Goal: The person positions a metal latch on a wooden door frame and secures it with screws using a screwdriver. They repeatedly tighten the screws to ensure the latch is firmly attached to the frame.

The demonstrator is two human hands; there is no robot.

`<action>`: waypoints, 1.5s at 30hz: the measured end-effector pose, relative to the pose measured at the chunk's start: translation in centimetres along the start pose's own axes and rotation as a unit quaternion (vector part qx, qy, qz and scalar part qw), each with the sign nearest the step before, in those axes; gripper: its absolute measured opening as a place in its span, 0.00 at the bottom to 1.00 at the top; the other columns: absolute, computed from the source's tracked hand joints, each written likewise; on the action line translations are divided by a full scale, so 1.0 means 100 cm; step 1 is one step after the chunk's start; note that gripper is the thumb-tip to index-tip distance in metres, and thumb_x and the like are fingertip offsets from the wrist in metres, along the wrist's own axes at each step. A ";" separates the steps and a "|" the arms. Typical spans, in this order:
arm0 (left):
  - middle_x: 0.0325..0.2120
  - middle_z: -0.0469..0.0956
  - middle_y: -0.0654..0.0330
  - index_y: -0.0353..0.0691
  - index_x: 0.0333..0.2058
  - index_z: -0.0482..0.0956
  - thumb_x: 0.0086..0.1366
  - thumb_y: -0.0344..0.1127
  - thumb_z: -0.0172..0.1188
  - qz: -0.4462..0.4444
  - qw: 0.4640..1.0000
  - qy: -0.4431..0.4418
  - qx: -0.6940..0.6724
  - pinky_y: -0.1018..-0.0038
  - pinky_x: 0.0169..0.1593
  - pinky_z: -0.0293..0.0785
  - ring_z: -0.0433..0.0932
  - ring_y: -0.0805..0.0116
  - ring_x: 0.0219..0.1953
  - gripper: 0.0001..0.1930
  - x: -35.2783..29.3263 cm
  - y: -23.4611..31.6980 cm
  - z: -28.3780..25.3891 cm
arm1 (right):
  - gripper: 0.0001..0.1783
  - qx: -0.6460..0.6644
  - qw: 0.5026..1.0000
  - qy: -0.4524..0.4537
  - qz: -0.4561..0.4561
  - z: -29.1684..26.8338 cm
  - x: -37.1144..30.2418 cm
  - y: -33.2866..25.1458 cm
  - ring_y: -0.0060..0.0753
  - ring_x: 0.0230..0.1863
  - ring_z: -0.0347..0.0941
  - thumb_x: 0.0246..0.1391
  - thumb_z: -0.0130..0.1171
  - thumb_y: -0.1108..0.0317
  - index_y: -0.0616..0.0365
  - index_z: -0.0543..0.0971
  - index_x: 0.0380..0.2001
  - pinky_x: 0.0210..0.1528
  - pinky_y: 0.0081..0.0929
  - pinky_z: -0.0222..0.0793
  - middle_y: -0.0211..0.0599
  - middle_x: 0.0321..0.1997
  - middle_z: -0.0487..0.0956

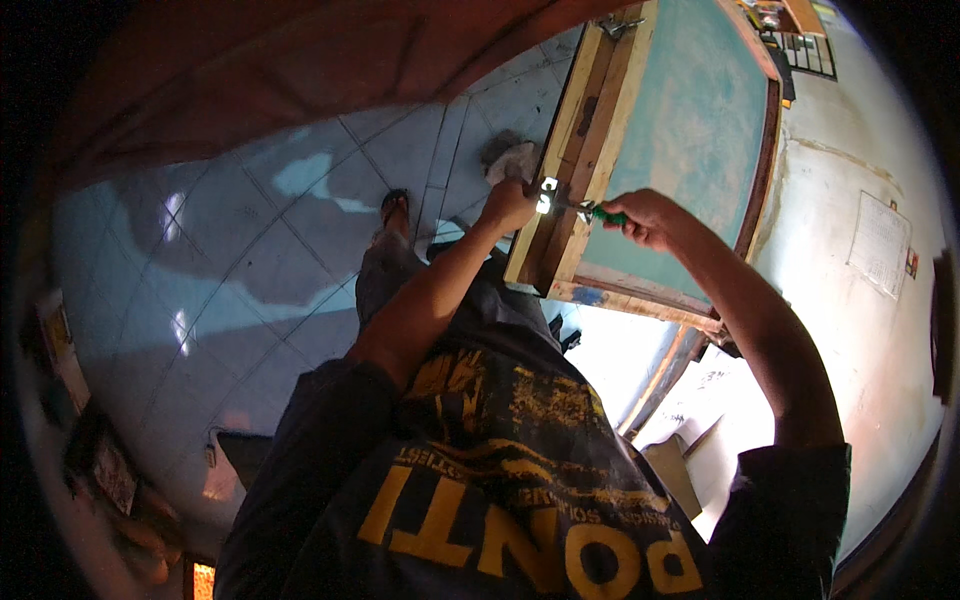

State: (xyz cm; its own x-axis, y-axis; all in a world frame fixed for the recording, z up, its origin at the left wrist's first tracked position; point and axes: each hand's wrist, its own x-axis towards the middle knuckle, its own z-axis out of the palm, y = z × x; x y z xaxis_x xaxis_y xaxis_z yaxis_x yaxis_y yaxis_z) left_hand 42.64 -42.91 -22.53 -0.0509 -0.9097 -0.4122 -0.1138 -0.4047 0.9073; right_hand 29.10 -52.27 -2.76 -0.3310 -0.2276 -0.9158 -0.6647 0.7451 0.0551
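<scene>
A screwdriver with a green handle (608, 215) is gripped in my right hand (648, 220). Its shaft points left toward a small shiny metal piece (546, 195) with cut-outs, whose exact kind I cannot make out. That piece sits at the wooden rail along the left side of a frame-edged table (600, 150). My left hand (508, 207) is closed at the outer edge of the rail, its fingers against the metal piece; the fingertips are partly hidden. Glare washes out the spot where the screwdriver's tip meets the metal.
The table has a pale blue-green top (685, 130). Another metal fitting (620, 25) lies at the rail's far end. A reddish-brown cloth (250, 100) hangs across the upper left. Grey floor tiles (250, 230) spread left; a white wall (840, 250) stands right. A dusty lump (515, 160) lies beyond my left hand.
</scene>
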 end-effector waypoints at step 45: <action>0.27 0.77 0.39 0.31 0.29 0.76 0.60 0.45 0.56 0.048 0.996 -0.017 0.074 0.53 0.40 0.73 0.77 0.39 0.35 0.18 0.014 -0.025 0.007 | 0.08 -0.476 0.746 0.228 -0.406 0.032 -0.029 0.030 0.28 0.24 0.73 0.55 0.55 0.71 0.61 0.75 0.38 0.23 0.26 0.70 0.41 0.34 0.77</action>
State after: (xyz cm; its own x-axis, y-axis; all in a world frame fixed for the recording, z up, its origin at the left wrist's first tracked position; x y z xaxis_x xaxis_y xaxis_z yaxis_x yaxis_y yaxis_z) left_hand 42.13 -43.13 -25.44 -0.1013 -0.9392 -0.3280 -0.2511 -0.2949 0.9219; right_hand 30.17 -47.36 -1.23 0.3898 -0.7128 -0.5830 -0.8729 -0.4877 0.0125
